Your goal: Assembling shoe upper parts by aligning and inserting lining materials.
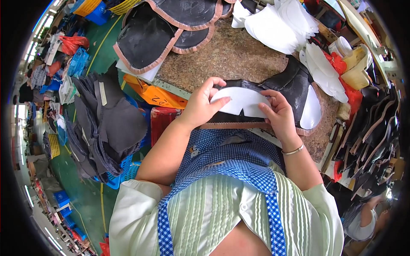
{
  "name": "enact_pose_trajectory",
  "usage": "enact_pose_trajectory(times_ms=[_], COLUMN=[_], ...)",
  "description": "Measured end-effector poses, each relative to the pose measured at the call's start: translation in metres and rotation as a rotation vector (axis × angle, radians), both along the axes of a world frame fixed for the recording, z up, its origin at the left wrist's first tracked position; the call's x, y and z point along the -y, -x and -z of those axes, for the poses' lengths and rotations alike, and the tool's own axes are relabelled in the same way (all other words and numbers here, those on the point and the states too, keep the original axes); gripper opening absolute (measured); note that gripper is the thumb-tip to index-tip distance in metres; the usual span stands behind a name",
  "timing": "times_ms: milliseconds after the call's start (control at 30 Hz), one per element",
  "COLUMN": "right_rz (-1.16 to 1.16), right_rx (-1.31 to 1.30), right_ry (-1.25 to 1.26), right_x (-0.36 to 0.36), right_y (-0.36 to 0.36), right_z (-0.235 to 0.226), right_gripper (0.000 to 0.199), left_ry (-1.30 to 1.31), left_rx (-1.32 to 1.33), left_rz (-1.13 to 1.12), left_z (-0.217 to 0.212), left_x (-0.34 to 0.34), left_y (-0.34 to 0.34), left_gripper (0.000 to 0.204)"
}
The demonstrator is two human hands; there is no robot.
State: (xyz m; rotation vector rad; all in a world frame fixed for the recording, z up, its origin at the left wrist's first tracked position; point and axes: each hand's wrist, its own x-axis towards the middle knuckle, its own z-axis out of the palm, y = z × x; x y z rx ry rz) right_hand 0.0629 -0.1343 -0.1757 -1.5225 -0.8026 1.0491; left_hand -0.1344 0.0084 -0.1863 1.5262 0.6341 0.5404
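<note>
Above a speckled tabletop [205,59] beside green flooring [87,200], left hand [202,103] and right hand [280,113] pinch a notched white piece [243,100].

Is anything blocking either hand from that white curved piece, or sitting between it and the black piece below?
Nothing visible: the left hand and right hand hold the white curved piece over the black piece; whatever it covers is hidden.

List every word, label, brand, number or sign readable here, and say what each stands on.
Orange material beside the table: large dark characters, which I won't copy out.
Blue bin at top left: small white markings, too small to read.
White piece between left hand and right hand: no lettering visible.
</note>
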Motion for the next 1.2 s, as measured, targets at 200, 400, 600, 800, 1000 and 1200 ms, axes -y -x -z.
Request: enact_pose_trajectory(times_ms=[200, 400, 600, 800, 1000, 1200], right_rz=[0.029, 0.025, 0.073, 0.137, 0.048, -0.030], right_rx=[-0.012, -0.017, -0.107, -0.324, -0.014, 1.090], right_ry=[0.010, 0.006, 0.113, 0.243, 0.278, -0.310], right_x=[0.003, 0.006, -0.001, -0.010, -0.009, 0.001], right_y=[0.003, 0.001, 0.004, -0.007, -0.002, 0.007], right_z=[0.004, 0.008, -0.006, -0.013, -0.022, -0.022], right_gripper=[0.012, 0.010, 0.009, 0.011, 0.017, 0.034], left_ry=[-0.176, -0.714, -1.108, -1.139, -1.329, -1.250], left_rx=[-0.244, -0.431, -0.197, -0.170, -0.240, -0.249], left_rz=[0.068, -0.007, 0.042, 0.003, -0.152, -0.222], left_z=[-0.008, -0.011, -0.007, 0.006, 0.004, -0.003], left_x=[0.009, 0.019, 0.035, 0.055, 0.051, 0.055], left_y=[0.015, 0.005, 0.003, 0.001, -0.017, -0.021], left_gripper=[0.030, 0.034, 0.032, 0.060, 0.030, 0.028])
